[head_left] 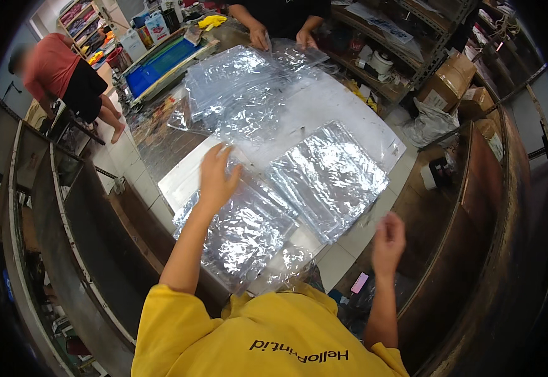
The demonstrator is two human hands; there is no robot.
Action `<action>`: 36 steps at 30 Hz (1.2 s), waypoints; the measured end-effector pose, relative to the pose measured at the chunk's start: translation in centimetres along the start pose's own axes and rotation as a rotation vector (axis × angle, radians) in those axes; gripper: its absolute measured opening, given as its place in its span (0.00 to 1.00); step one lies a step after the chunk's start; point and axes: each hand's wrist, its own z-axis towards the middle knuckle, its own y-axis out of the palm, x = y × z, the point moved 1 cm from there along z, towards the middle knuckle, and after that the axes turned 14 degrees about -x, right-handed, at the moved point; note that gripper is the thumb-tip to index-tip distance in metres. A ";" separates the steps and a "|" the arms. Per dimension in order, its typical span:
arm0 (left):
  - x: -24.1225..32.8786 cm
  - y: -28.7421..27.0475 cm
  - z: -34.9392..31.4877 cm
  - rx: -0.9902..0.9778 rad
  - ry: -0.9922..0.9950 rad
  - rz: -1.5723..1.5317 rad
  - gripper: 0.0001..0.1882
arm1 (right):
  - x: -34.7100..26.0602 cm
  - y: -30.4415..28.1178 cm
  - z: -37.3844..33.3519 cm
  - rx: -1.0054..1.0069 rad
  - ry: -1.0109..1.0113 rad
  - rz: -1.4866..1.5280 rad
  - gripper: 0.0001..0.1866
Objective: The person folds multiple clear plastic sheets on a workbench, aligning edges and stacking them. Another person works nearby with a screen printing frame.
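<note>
Pale worktable [334, 103] bears clear plastic: near stack [242, 242], seven o'clock; right stack [330, 179], four; far stack [236, 88], eleven. Left hand [218, 181], eight o'clock: fingers spread, contact unclear. Right hand [389, 244], four o'clock, beyond edge: fingers curled, blurred; grip cannot be told.

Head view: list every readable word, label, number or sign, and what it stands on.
Yellow shirt: dark lettering, legible, but not copied here.
Cardboard box: pale label, too small to read.
Black shirt: pale lettering, cut off.
Blue-and-white container: print too small to read.
</note>
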 end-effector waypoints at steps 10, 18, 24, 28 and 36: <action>-5.5 -1.7 -16.6 0.047 -0.558 -0.051 0.27 | -1.7 17.0 0.2 -0.668 -0.125 -0.555 0.15; -3.0 -0.4 -16.7 0.081 -0.426 0.155 0.25 | -3.7 14.6 1.0 -0.573 -0.366 -0.420 0.06; -2.2 -0.3 -15.6 0.113 -0.402 0.212 0.24 | -0.1 10.5 1.7 -0.447 -0.313 -0.913 0.28; -2.8 0.3 -15.5 0.128 -0.347 0.245 0.23 | 2.1 10.2 2.3 -0.526 -0.326 -0.978 0.33; -4.4 0.5 -15.2 0.140 -0.239 0.177 0.11 | 0.5 11.1 2.6 -0.516 -0.337 -0.841 0.30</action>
